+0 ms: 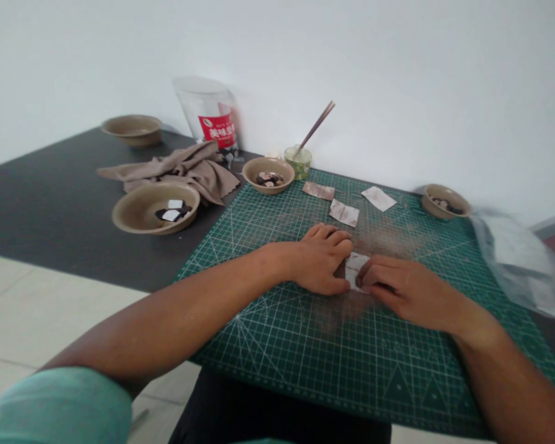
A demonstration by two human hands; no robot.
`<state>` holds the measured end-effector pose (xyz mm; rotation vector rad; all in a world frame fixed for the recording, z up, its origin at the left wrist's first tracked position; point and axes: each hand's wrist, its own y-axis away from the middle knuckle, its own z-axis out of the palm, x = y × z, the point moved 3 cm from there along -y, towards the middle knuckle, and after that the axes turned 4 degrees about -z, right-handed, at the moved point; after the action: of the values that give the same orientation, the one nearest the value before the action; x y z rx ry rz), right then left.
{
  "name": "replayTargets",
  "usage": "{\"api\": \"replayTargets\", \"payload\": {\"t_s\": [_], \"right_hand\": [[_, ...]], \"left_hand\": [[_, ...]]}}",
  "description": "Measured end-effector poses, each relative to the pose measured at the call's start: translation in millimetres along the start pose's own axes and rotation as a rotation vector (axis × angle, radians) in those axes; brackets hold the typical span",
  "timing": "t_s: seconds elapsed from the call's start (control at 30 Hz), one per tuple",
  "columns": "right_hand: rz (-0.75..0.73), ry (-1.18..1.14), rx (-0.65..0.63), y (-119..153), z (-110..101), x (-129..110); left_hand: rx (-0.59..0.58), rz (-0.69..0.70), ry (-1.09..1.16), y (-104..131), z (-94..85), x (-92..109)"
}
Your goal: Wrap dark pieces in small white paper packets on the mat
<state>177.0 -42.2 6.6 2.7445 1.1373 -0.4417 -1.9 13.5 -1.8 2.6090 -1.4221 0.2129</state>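
Observation:
A small white paper square (355,264) with creases lies on the green cutting mat (277,345), partly covered by both hands. My left hand (322,262) rests palm-down at its left side, fingers stretched over the mat and thumb at the paper's edge. From the right, my right hand (400,287) pinches a small dark lump (359,282) against the paper; its exact kind is too small to make out. Beyond the hands lie a smudged white paper piece (345,213), a brown-stained piece (319,190) and a cleaner white piece (378,198). Brownish smears mark the mat around them.
Bowls with dark and pale bits stand at left (120,213), at the mat's back edge (245,176) and right (429,203). Another bowl (134,132), a brown cloth (185,169), a clear jar (208,111), a green cup with sticks (298,165) and a plastic bag (513,259) surround the mat.

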Motion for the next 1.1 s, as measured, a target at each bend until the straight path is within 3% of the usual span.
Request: {"api": "replayTargets", "payload": {"t_s": [0.2,0.83,1.1], "right_hand": [[0.076,0.089,0.116,-2.6,-1.7,7.3],[0.051,0.019,0.07,5.1,-1.8,14.3],[0.05,0.0,0.049,-2.3,1.1,0.8]], "left_hand": [[0.013,-0.004,-0.001,0.1,0.5,-1.0],[0.012,-0.005,0.028,0.5,2.3,-2.1],[0.001,-0.004,0.027,0.5,0.7,-1.3]]}}
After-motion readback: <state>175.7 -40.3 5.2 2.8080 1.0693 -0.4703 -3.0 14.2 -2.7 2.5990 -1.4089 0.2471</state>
